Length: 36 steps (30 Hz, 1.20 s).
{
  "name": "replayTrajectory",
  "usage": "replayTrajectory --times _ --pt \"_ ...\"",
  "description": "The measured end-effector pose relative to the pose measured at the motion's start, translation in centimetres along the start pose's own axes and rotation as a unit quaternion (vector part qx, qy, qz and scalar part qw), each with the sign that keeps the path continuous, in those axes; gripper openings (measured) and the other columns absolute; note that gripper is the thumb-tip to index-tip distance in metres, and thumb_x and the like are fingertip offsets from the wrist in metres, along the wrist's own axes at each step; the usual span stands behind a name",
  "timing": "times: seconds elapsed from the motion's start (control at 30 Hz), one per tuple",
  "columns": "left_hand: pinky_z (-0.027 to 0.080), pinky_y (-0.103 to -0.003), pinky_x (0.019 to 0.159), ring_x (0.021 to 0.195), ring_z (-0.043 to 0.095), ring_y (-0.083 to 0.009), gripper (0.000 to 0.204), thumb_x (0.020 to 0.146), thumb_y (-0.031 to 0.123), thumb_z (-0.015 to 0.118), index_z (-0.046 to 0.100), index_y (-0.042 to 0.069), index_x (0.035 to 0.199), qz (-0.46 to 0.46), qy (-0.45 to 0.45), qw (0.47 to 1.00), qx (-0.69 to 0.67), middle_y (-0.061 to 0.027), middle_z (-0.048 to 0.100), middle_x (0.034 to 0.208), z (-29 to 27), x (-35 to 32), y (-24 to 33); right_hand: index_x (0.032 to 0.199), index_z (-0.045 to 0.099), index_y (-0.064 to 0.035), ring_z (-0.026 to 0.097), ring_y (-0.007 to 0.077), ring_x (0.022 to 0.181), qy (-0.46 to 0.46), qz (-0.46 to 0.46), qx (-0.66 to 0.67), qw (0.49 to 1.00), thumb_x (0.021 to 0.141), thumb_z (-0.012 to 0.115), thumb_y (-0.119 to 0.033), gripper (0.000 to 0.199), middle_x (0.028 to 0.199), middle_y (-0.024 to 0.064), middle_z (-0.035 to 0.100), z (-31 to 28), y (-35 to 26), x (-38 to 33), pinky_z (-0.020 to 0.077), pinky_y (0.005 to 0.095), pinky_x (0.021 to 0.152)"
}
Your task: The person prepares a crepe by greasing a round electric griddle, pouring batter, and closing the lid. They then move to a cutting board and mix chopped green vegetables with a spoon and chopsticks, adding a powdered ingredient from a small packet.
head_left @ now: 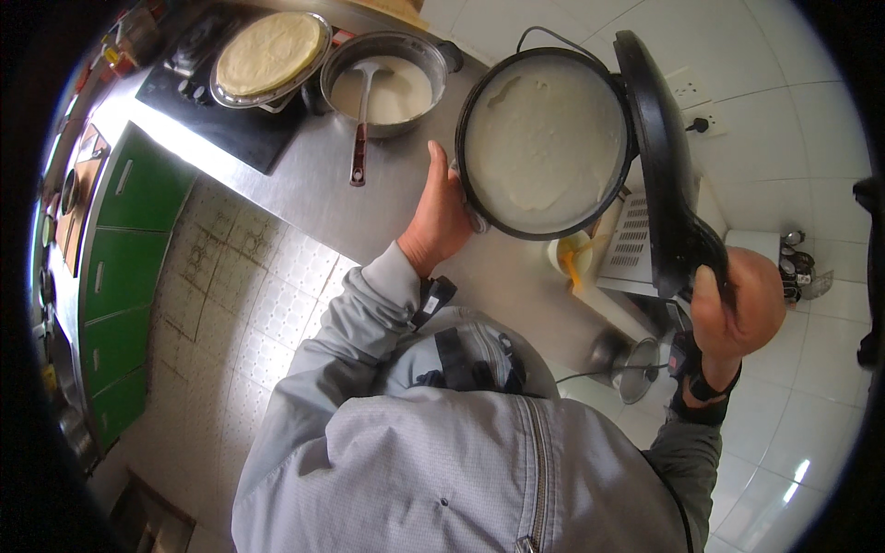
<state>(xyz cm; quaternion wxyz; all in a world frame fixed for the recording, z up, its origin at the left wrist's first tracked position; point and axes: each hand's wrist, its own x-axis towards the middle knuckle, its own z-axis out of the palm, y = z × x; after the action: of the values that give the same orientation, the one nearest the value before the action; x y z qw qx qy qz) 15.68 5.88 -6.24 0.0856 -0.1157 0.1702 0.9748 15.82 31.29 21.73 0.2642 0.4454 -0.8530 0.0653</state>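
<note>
A round black electric griddle pan [466, 138] covered with pale batter [544, 138] sits on the steel counter [313, 184]. My left hand [441, 217] rests against its left rim, fingers closed on the edge. My right hand [733, 304] grips the handle of the pan's black hinged lid [656, 157], which stands raised upright on the right of the pan.
A steel pot of white batter [392, 83] with a ladle [359, 129] stands beside a tray stacked with thin pancakes [269, 53] on a black cooktop [221, 115]. Green drawers [129, 230] line the left. A white tiled wall with sockets [687, 92] is behind.
</note>
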Motion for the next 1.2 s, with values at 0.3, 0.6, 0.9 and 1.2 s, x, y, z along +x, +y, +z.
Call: replayTrajectory --times 0.3,0.6,0.9,1.2 --pt "0.042 -0.046 0.125 0.152 0.050 -0.0304 0.104 0.103 0.087 0.032 0.040 0.006 0.168 -0.023 0.010 0.999 -0.033 -0.0125 0.048 0.169 -1.3 -0.7 -0.7 0.095 0.080 -0.0038 0.069 0.0264 0.069 -0.024 -0.009 0.037 0.999 0.075 0.084 -0.009 0.021 0.078 0.0087 0.073 1.9 -0.2 0.9 0.0524 0.0377 0.070" --pt "0.033 -0.051 0.131 0.158 0.042 -0.0327 0.114 0.097 0.093 0.040 0.033 0.007 0.171 -0.038 0.021 0.999 -0.029 -0.0127 0.042 0.173 -4.1 -1.4 -1.9 0.094 0.077 -0.0053 0.066 0.0248 0.065 -0.041 -0.034 0.059 0.997 0.078 0.085 -0.009 0.018 0.074 0.0066 0.070 3.8 -0.5 1.5 0.0504 0.0368 0.067" --pt "0.039 -0.048 0.127 0.155 0.046 -0.0317 0.108 0.102 0.089 0.032 0.037 0.005 0.169 -0.013 0.027 0.999 -0.035 -0.0144 0.045 0.170 -3.0 -1.9 -0.9 0.094 0.077 -0.0054 0.064 0.0235 0.062 -0.027 -0.056 0.056 0.996 0.077 0.084 -0.008 0.018 0.072 0.0052 0.068 3.5 -1.0 2.0 0.0495 0.0364 0.066" --pt "0.042 -0.049 0.126 0.152 0.050 -0.0332 0.110 0.102 0.088 0.034 0.037 0.001 0.168 -0.006 0.014 0.999 -0.037 -0.0167 0.046 0.169 -2.7 -2.8 -1.0 0.095 0.078 -0.0049 0.061 0.0223 0.060 -0.024 -0.078 0.057 0.995 0.079 0.084 -0.010 0.018 0.070 0.0045 0.066 3.2 -1.4 1.8 0.0473 0.0352 0.064"
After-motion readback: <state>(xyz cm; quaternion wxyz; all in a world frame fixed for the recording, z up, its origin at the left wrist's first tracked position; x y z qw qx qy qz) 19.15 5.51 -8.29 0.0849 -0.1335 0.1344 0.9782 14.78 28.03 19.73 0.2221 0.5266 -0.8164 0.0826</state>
